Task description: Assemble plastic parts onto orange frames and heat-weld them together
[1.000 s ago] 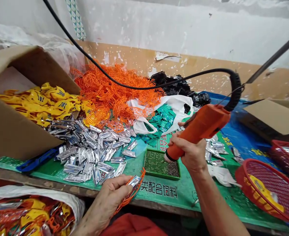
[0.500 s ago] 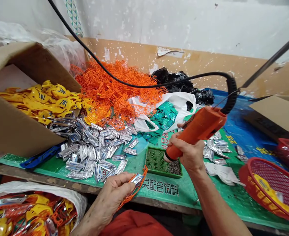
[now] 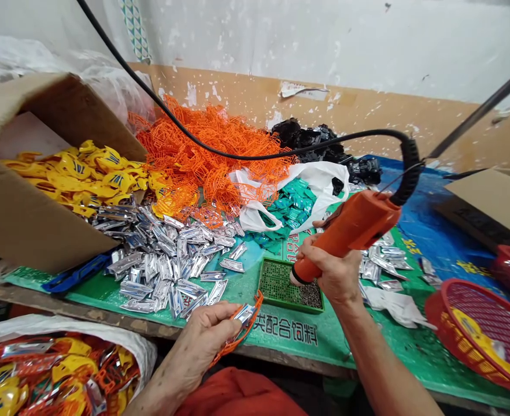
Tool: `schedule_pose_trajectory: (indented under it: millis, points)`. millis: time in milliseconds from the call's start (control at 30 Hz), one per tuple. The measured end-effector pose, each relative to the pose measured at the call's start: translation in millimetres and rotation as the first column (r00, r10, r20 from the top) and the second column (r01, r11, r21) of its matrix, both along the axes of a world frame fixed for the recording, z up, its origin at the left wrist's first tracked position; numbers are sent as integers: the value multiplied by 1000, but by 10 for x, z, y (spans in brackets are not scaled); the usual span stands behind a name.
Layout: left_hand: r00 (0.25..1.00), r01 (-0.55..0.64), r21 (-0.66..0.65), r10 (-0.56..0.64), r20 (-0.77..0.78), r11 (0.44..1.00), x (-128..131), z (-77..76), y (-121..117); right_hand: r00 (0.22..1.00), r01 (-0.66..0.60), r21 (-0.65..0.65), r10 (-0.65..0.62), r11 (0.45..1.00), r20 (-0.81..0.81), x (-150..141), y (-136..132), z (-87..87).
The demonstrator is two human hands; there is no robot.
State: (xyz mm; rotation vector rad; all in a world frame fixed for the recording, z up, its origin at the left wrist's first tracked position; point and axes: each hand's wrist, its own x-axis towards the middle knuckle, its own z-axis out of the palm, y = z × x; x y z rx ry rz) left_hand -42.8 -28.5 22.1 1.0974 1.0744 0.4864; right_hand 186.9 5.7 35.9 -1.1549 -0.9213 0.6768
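Note:
My left hand (image 3: 211, 332) pinches an orange plastic frame (image 3: 251, 323) together with a small silver plate (image 3: 244, 312) at the bench's front edge. My right hand (image 3: 335, 268) is wrapped round an orange electric screwdriver (image 3: 350, 228), which slants downward to the left. Its tip is over the green screw tray (image 3: 265, 297); whether it touches a screw I cannot make out. Dark small screws (image 3: 310, 296) lie in the tray's right corner, beside a plate full of holes. A black cable (image 3: 237, 156) runs from the tool's top to the upper left.
Silver plates (image 3: 163, 271) are heaped left of the tray, behind them yellow parts (image 3: 107, 173) in a cardboard box (image 3: 33, 219) and an orange frame pile (image 3: 211, 144). Green parts (image 3: 296, 202) sit in a white bag. A red basket (image 3: 448, 341) stands right, a filled sack (image 3: 137, 341) lower left.
The whole view has shifted very slightly. Both hands keep their grips, and the screwdriver stays over the screw tray.

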Motion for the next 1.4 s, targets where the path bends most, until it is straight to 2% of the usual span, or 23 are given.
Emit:
schedule_pose_trajectory:
  millis: [200, 367, 567, 700, 800, 967, 1400]
  points:
    - [998, -16, -85, 22, 67, 996, 26, -2, -36, 1000, 7, 7, -7, 1000, 17, -22, -14, 14]
    - [994, -20, -118, 33, 108, 993, 42, -17, -56, 999, -12, 43, 14, 999, -30, -3, -28, 108]
    - [989, -32, -158, 54, 139, 987, 48, -10, -74, 988, -63, 142, 82, 988, -130, -26, -101, 410]
    - [981, -74, -191, 106, 163, 979, 58, -32, -80, 960, -166, 160, 197, 973, -200, -202, -219, 632]
    - [971, -93, -219, 137, 194, 971, 64, -48, -79, 946, -226, 147, 253, 963, -204, -383, -297, 722]
    - [963, -77, -238, 134, 232, 968, 67, -65, -72, 920, -312, 127, 332, 942, -206, -564, -316, 710]
    - [957, -76, -258, 143, 251, 963, 67, -63, -56, 916, -371, 88, 380, 924, -127, -614, -313, 596]
